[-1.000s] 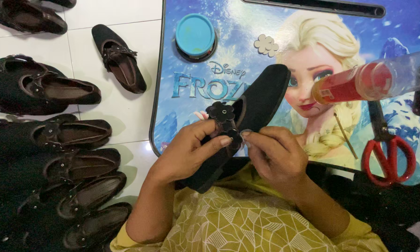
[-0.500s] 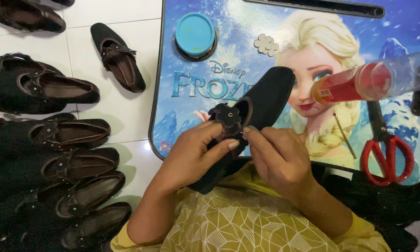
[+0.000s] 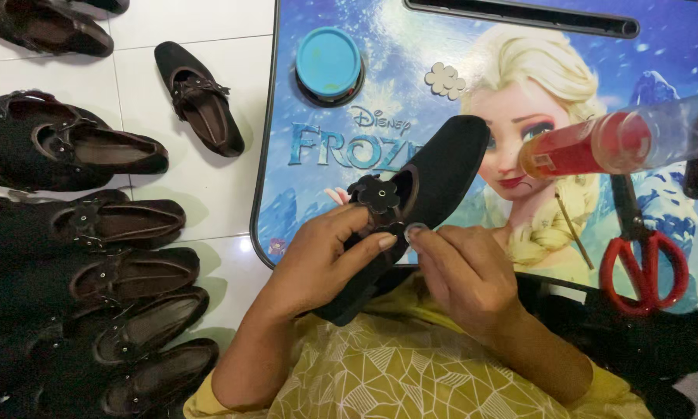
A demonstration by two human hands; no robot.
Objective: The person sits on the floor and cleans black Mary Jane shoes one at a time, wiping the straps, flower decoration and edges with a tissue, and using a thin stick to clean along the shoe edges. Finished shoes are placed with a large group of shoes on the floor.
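Held over the picture-printed blue lap counter (image 3: pixel 349 147), the black suede slip-on shoe (image 3: pixel 434 186) rests gripped in the left hand (image 3: pixel 318 260) while the right hand (image 3: pixel 465 271) pinches beside its black flower trim (image 3: pixel 376 194), best pressed flat, centred and steady.

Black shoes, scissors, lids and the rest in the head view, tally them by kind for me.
Black shoes: 8, one held by left hand and right hand
Red scissors: 1
Blue lid: 1
Red-filled bottle: 1
Total: 11

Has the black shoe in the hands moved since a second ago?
No, barely: the black shoe keeps its toe pointing up toward the red-and-clear tube, as before.
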